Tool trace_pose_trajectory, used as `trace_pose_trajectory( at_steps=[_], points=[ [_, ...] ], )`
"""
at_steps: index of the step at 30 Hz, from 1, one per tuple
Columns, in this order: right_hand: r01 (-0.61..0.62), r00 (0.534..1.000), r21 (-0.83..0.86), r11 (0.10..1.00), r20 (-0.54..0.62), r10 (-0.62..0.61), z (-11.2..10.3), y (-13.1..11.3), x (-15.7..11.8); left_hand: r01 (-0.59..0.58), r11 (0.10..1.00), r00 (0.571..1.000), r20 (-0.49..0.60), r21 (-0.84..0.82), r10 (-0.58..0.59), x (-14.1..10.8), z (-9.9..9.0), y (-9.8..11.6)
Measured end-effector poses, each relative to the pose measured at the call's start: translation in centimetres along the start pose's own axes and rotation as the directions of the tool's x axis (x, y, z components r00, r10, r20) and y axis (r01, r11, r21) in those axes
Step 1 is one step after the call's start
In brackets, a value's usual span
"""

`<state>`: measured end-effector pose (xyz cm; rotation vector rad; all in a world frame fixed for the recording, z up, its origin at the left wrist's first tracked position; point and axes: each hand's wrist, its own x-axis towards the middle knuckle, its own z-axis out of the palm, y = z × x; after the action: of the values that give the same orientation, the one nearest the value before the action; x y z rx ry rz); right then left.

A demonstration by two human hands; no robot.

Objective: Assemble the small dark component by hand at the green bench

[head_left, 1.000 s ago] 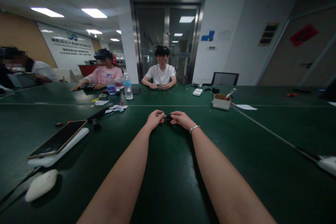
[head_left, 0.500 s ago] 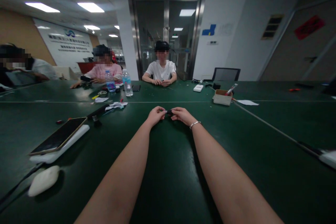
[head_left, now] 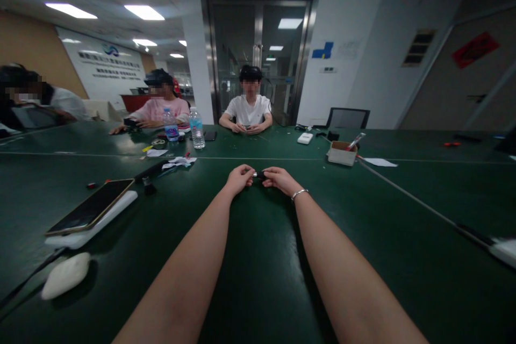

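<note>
Both arms reach forward over the green table (head_left: 258, 258). My left hand (head_left: 241, 177) is closed in a pinch at the left end of a small black object with a short silver part (head_left: 260, 175). On the other side, my right hand (head_left: 280, 180) pinches the black end between thumb and fingers. The silver part shows in the narrow gap between the two hands. It is too small to tell its exact kind, and the fingers cover much of it. A silver bracelet (head_left: 299, 193) circles my right wrist.
At left, a phone (head_left: 92, 207) rests on a white box, near a white computer mouse-like object (head_left: 66, 276). Crumpled papers (head_left: 179, 162), water bottles (head_left: 197, 129) and a small open box (head_left: 342, 153) stand farther off. A person (head_left: 248, 110) sits opposite; others sit at left.
The view has tilted slightly, so the room sits a little lower. Slightly more of the silver part shows between my fingers. Both hands keep their pinches and nearly the same place.
</note>
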<state>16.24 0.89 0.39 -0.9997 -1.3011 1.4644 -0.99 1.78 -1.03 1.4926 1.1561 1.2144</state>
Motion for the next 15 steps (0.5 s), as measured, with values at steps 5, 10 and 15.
trace_pose_trajectory(
  at_steps=[5, 10, 15],
  points=[
    [-0.003, 1.0, 0.001, 1.0, -0.003, 0.003, -0.04, -0.03, 0.01, 0.04, 0.998, 0.999, 0.011, -0.05, -0.04, -0.13, 0.14, 0.35],
    [-0.004, 1.0, 0.008, 1.0, -0.015, 0.004, -0.15, 0.09, 0.18, 0.053, 0.997, 0.998, 0.03, -0.061, -0.051, -0.44, 0.15, 0.73],
    [0.007, 1.0, 0.008, 1.0, -0.013, -0.007, -0.32, 0.25, 0.26, 0.05, 0.999, 0.998, 0.048, -0.011, -0.05, -0.31, 0.01, 0.51]
  ],
)
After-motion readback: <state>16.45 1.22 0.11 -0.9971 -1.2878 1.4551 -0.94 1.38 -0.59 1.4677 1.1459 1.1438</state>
